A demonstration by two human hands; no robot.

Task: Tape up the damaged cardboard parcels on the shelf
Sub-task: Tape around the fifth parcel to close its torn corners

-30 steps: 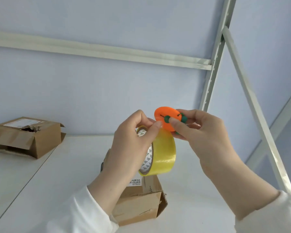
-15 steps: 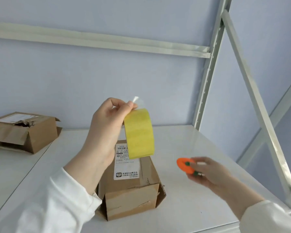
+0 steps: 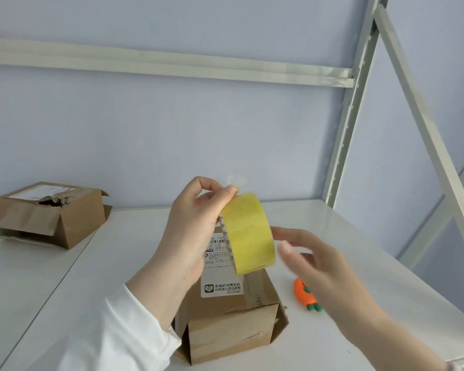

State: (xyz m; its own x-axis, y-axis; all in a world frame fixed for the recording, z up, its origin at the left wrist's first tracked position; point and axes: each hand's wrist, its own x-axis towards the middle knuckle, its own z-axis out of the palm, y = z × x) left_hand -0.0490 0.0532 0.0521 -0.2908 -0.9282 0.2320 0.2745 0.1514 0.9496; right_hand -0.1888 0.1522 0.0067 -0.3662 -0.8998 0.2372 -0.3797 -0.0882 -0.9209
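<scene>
Risk, tape end: the clear free end of tape (image 3: 236, 182) is held only by a small pinch. If it slips it could snap back onto the yellow translucent tape roll (image 3: 248, 234), or fold onto itself and stick.
Risk, pull: the near brown cardboard parcel (image 3: 231, 325) sits on the white shelf (image 3: 359, 263) with nothing holding it down. Once tape is stuck to it, a tug on the roll would likely drag or tip it.
Risk, seal: this parcel's front flap gapes at the right corner. Tape laid over it without pressing the flap shut would probably bridge the gap and wrinkle.
Risk, cutter: the orange carrot-shaped cutter (image 3: 304, 294) lies on the shelf just right of the parcel, below the reaching arm. A sweep of the wrist could knock it towards the edge.
Left fingers: the left hand (image 3: 196, 231) is raised over the parcel, thumb and fingertips pinched on the free end at the top of the roll. The roll lies against the palm side. Whether any finger passes through the core, I cannot tell.
Right fingers: the right hand (image 3: 324, 266) is released and spread, holding nothing. Its blurred fingertips are just beside the roll's right face, and contact cannot be judged.
Parcels: the near one is directly under the roll, its white shipping label (image 3: 221, 286) facing up. A second torn brown cardboard box (image 3: 48, 215) sits well apart at the far left of the shelf. I see no fresh tape on either.
</scene>
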